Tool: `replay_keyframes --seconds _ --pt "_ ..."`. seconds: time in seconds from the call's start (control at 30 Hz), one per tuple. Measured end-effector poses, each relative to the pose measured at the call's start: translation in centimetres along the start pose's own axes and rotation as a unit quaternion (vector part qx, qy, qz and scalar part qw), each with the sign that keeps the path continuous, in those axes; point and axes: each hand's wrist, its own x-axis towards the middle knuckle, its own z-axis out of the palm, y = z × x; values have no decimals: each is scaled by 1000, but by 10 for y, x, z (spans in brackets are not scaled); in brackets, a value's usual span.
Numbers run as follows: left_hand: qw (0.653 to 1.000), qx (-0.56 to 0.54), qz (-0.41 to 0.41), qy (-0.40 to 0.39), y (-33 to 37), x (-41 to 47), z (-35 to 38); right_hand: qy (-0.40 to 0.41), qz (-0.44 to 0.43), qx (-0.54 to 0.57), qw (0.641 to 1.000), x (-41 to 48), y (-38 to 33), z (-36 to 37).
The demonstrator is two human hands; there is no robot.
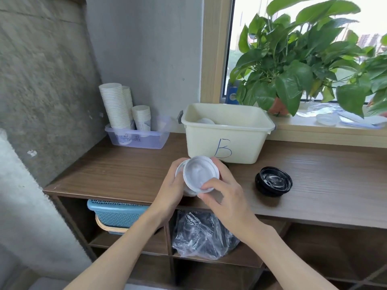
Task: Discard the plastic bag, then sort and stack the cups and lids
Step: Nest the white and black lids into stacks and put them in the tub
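Both hands hold a stack of white plastic lids above the front of the wooden counter. My left hand grips the stack from the left and below. My right hand pinches the rim of the top lid with thumb and fingers. A stack of black lids lies on the counter to the right. Behind stands a cream bin marked "B" with white lids inside. At the back left, tall stacks of paper cups sit in a clear tray. A crumpled clear plastic bag fills a shelf compartment below.
A potted green plant stands on the window sill, with clear lids beside it. A blue basket sits in the left shelf compartment. A rough concrete wall borders the left.
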Motion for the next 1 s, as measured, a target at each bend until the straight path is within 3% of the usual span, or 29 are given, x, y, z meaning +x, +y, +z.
replay_keyframes --seconds 0.4,0.53,0.67,0.87,1.0 --pt "999 -22 6 -22 -4 0 -5 -42 14 -54 998 8 0 8" --pt "1000 -8 21 15 -5 2 -1 -62 66 24 996 9 -7 1" --pt "999 -2 42 34 -8 2 4 5 129 85 988 13 -11 3" --pt "997 -5 67 43 -11 -4 3 39 256 215 942 21 -15 28" --pt "996 1 87 34 -15 -8 0 40 276 240 930 26 -15 30"
